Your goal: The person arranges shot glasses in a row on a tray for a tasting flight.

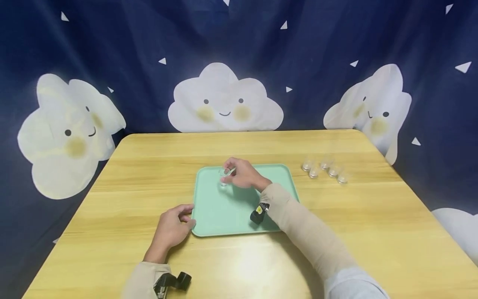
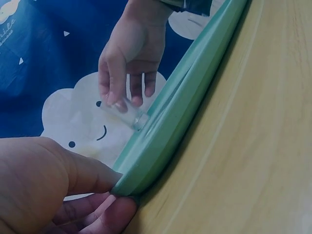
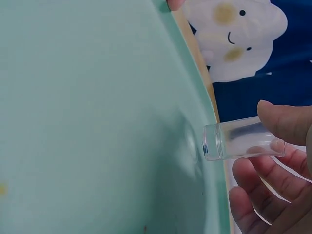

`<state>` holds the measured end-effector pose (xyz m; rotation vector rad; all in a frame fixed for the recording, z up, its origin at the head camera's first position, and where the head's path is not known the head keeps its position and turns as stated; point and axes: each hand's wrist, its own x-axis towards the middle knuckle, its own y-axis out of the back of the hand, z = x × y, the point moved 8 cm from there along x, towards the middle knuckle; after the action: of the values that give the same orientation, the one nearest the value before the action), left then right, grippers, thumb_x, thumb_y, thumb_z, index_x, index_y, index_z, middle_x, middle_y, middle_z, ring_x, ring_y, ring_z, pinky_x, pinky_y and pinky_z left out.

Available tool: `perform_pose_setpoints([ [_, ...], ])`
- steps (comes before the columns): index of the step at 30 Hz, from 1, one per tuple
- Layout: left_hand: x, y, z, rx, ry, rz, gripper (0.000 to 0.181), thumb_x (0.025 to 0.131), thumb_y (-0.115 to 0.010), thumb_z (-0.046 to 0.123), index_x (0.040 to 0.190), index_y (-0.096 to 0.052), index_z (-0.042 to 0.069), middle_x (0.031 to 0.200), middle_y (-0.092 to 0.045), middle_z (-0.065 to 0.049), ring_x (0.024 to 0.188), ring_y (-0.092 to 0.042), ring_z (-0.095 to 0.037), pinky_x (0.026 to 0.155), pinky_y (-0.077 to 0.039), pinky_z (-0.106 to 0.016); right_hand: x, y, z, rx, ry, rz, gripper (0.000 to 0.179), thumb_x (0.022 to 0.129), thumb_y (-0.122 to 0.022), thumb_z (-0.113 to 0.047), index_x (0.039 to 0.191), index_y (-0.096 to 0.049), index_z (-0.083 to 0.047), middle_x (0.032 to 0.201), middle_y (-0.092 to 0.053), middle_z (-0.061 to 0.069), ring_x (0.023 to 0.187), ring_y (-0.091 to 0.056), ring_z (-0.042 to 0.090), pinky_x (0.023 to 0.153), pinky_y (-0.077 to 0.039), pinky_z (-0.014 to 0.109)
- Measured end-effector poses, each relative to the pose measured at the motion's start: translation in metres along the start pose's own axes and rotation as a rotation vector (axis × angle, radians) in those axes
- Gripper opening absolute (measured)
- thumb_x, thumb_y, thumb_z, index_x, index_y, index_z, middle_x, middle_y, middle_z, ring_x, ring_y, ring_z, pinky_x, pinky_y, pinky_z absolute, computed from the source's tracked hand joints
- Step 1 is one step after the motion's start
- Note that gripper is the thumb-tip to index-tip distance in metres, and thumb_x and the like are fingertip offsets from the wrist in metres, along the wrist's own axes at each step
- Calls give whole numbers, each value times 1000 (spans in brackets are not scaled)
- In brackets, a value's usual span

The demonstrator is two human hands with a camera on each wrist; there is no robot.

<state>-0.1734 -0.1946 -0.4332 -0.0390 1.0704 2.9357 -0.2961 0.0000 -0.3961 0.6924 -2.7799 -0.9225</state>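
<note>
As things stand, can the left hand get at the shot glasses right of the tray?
Probably not easily: the left hand pinches the green tray by its left rim, and the right arm crosses between that hand and the clear shot glasses.

The only lettering that can be partly made out stands on the dark blue backdrop curtain [image 2: 44, 48], at the upper left edge of the left-wrist view: a slanted word [image 2: 7, 30] in thin script — its end looks like "ile", while its beginning is unclear at the picture's border. Just below it runs a second, smaller line of script, too blurred to read. In the head view, the black wrist camera [image 1: 257, 216] on the right sleeve bears a small white-and-yellow mark — too small to tell whether it carries characters.
</note>
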Motion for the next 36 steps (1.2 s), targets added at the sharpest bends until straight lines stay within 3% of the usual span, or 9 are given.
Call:
perform_pose_setpoints([
  [7,5,-17,9,-44,-13,18,39,80,-70,0,119,-66,-2,109,-68,-13,82,-63,-16,72,-49,-33,8,1,5,-53,21,-26,35,85,-75,-17,113,-58,-5,105,-64,8,90,-66,21,76,-52,30],
  [11,5,-19,9,-35,-3,26,39,80,-71,-1,119,-66,-2,108,-69,-12,81,-63,-16,72,-50,-33,16,-3,1,-91,50,-58,36,85,-75,-20,114,-58,-7,105,-63,5,90,-66,19,76,-51,28],
  [22,8,-9,13,0,-34,20,40,82,-70,3,122,-65,0,108,-68,-11,82,-62,-15,75,-49,-35,33,-16,-16,-129,109,-100,40,85,-76,-19,117,-58,-3,103,-64,4,87,-67,16,75,-51,25],
  [36,-3,4,6,52,-44,5,39,83,-70,6,122,-64,-1,106,-68,-9,84,-62,-16,73,-49,-35,27,-40,-25,-70,54,-126,36,86,-75,-19,115,-57,-8,104,-61,1,86,-65,14,73,-51,25],
])
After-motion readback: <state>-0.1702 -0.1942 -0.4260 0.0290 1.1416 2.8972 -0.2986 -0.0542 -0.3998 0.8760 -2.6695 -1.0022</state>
